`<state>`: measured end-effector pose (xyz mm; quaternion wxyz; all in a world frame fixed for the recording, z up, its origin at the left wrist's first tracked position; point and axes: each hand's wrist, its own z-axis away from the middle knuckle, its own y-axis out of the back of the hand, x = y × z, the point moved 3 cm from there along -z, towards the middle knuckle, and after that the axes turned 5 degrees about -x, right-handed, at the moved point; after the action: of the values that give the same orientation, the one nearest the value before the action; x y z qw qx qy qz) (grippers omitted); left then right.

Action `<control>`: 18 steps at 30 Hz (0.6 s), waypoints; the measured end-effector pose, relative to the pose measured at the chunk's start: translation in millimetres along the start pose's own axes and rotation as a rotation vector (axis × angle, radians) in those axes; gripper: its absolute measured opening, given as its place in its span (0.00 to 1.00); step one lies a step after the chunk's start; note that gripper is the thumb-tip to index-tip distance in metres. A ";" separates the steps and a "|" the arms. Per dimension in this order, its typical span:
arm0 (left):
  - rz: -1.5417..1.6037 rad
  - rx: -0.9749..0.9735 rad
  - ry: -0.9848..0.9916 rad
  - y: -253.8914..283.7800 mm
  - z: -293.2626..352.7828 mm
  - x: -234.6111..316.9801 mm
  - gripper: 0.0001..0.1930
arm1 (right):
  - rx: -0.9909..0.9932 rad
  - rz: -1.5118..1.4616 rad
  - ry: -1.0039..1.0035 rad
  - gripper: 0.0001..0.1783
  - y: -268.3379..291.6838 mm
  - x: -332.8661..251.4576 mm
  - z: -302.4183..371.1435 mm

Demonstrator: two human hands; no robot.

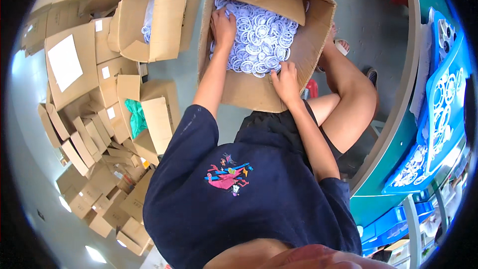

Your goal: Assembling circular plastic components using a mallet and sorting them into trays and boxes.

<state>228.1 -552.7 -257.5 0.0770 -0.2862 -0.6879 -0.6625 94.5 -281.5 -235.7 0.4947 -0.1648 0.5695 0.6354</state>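
An open cardboard box (259, 89) stands in front of me, full of loose, pale, ring-shaped pieces (259, 37). My left hand (223, 27) reaches over its left side and lies on the pieces, thumb apart from the fingers; the fingertips are partly hidden. At the near right of the pile, my right hand (287, 82) rests with its fingers loosely spread, touching the edge of the pieces and the box's inner side. Neither hand visibly holds a piece.
On the left stand an open carton (164, 20), another carton with green plastic (136, 117) and many stacked boxes (69, 65). To the right, blue trays (428, 154) with white ring parts sit on a green-topped table (383, 169). My bent leg (356, 99) is beside the box.
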 end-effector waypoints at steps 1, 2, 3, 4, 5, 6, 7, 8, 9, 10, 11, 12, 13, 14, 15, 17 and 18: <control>0.041 -0.013 -0.008 1.0 -4.3 8.0 0.18 | 0.011 -0.005 -0.019 0.24 -4.5 2.6 -5.8; 0.073 -0.019 -0.009 4.3 -6.4 11.4 0.17 | 0.061 0.000 -0.038 0.28 -8.1 1.1 -17.3; 0.069 0.027 -0.156 6.2 -8.3 19.6 0.18 | 0.109 0.006 -0.056 0.31 -7.4 -0.5 -30.0; 0.062 0.018 -0.157 5.5 -8.9 23.5 0.18 | 0.052 0.045 -0.105 0.35 -6.8 0.9 -48.4; -0.021 0.033 -0.226 2.0 -13.4 37.7 0.21 | 0.090 0.091 -0.118 0.36 -4.3 6.2 -70.0; -0.104 0.048 -0.294 -1.2 -16.0 46.9 0.24 | 0.124 0.139 -0.131 0.38 -3.0 12.5 -91.0; -0.116 -0.115 -0.135 -8.1 -24.5 41.3 0.30 | 0.181 0.147 -0.167 0.39 2.4 14.7 -110.6; -0.119 -0.135 -0.082 -9.2 -30.0 29.0 0.32 | 0.226 0.150 -0.193 0.40 6.3 10.8 -126.3; -0.123 -0.150 -0.027 -10.9 -33.5 14.6 0.34 | 0.195 0.200 -0.172 0.41 7.7 5.6 -139.1; -0.130 -0.161 -0.044 -12.4 -31.9 -1.1 0.37 | 0.165 0.248 -0.141 0.42 8.5 -1.0 -149.5; -0.150 -0.207 -0.004 -13.9 -22.9 -16.8 0.37 | 0.083 0.294 -0.126 0.43 7.5 -0.8 -156.0; -0.154 -0.262 0.015 -19.5 -16.7 -16.6 0.38 | 0.133 0.303 -0.088 0.43 3.5 17.0 -160.7; -0.207 -0.281 0.053 -24.6 -7.4 -15.6 0.36 | 0.185 0.313 -0.051 0.44 -0.6 34.8 -160.3; -0.213 -0.294 0.087 -26.1 9.1 -16.7 0.34 | 0.098 0.297 -0.063 0.43 -7.1 49.5 -157.1; -0.231 -0.299 0.134 -19.3 28.3 -29.3 0.32 | 0.048 0.297 -0.053 0.43 -13.7 43.4 -149.2; -0.171 -0.325 0.146 -8.4 62.8 -37.6 0.28 | 0.057 0.201 -0.054 0.41 -25.5 37.8 -123.2; -0.179 -0.370 0.176 -6.9 81.1 -31.3 0.27 | 0.099 0.177 -0.054 0.41 -34.2 45.4 -110.1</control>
<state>272.7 -484.0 -287.6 0.0239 -0.1745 -0.5680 -0.8040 62.8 -363.9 -322.7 0.4594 -0.0719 0.5988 0.6520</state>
